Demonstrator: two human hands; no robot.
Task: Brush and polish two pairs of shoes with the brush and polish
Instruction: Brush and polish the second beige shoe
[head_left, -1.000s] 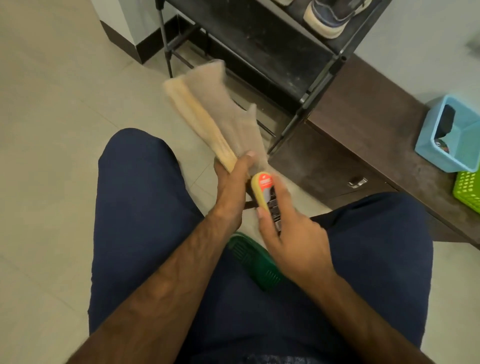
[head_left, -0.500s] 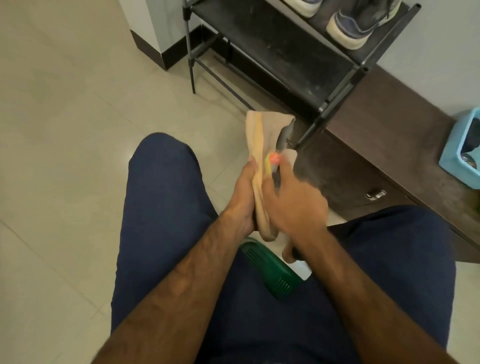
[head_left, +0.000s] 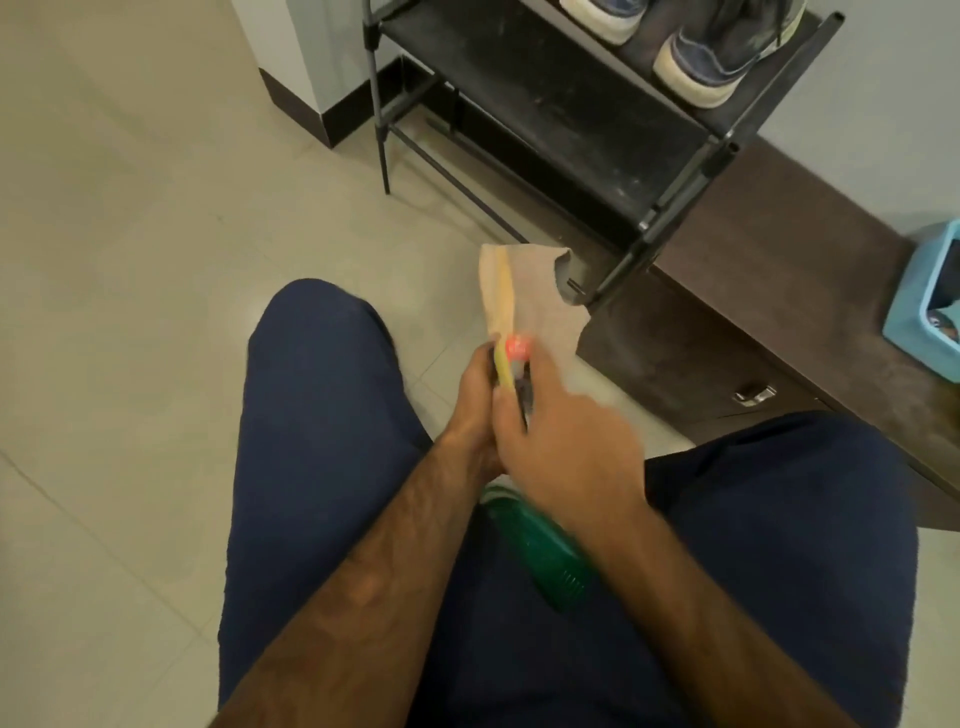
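L hand (head_left: 475, 410): fingers wrapped round near end of beige shoe (head_left: 535, 306), held up over the gap between the knees, toe/heel end can't tell. R hand (head_left: 566, 447): fingers clamped on polish applicator (head_left: 511, 366), yellow sponge tip + red label against shoe side by the pale sole edge. Contact zone blurred. Brush not in view.

Risks (judgement):
- Shoe gripped at one end only → sponge pressure may twist or lever it out of L hand.
- Tip sits right on upper/sole line → polish could smear onto sole edge.
- Work is done above navy trousers (head_left: 322, 441) and floor → drips or a slip would stain cloth/tile.
- Squeezing too hard → blotch on the pale upper.

Surroundings: pale tiled floor (head_left: 130, 260), glossy. Green slotted plastic item (head_left: 540, 551) near, between the legs, partly hidden. Black shoe rack (head_left: 571, 119) far, grey-blue sneakers (head_left: 711, 57) on upper shelf. Dark wood low cabinet (head_left: 779, 260) right, metal drawer handle (head_left: 753, 396), light-blue basket (head_left: 924, 312) on top at far right.
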